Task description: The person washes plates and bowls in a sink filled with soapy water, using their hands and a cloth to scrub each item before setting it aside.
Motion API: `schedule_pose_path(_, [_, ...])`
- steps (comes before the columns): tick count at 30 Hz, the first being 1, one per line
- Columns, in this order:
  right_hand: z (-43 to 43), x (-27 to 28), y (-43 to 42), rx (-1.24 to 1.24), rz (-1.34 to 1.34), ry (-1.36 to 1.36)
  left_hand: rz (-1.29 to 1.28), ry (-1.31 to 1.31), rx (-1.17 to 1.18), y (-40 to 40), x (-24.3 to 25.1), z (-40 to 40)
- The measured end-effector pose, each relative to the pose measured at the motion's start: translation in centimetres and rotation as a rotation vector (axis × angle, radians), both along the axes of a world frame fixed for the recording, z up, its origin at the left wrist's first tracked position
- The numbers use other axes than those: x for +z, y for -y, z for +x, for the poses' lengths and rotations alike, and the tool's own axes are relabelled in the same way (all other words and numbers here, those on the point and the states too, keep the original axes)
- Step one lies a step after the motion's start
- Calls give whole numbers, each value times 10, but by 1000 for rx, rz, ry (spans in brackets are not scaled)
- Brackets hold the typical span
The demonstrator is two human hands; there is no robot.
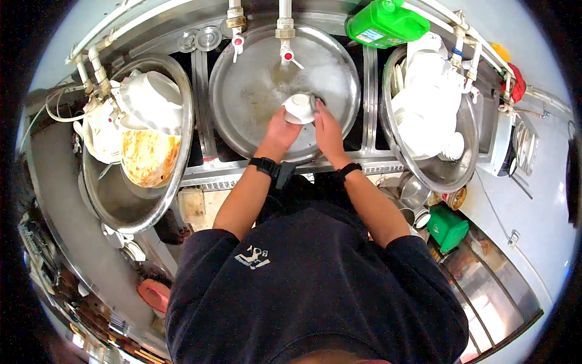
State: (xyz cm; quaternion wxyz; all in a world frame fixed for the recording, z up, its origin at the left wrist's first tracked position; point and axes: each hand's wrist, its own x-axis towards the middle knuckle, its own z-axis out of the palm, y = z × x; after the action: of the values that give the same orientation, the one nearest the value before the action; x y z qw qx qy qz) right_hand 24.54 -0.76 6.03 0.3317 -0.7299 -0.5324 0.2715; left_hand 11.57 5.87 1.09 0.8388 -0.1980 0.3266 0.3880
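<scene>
A small white bowl is held over the large round steel basin in the middle. My left hand grips the bowl from its lower left. At the bowl's right side, my right hand presses a small grey pad against it; whether this is a cloth or a scourer is hard to tell. A steel-grey area of the basin floor shows wet, brownish patches behind the bowl. Just beyond it, a tap with a red-centred handle hangs over the basin.
The left steel basin holds stacked white dishes and an orange-stained plate. White crockery is piled in the right basin. A green jug stands at the back; glass lids lie back left. White pipes run along the wall.
</scene>
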Motion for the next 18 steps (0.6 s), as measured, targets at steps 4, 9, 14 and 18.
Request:
schedule_pose_path(4, [3, 0, -30, -4, -124, -143, 122, -214, -229, 10, -34, -8])
schedule_pose_path(9, [-1, -7, -13, 135, -197, -168, 350, -848, -488, -7, -78, -28])
schedule_pose_path(14, [19, -14, 9, 2, -345, -155, 437, -1503, -942, -44, -69, -29])
schedule_pose_path(18, [32, -12, 10, 25, -247, -120, 229, -1613, -801, -70, -69, -23])
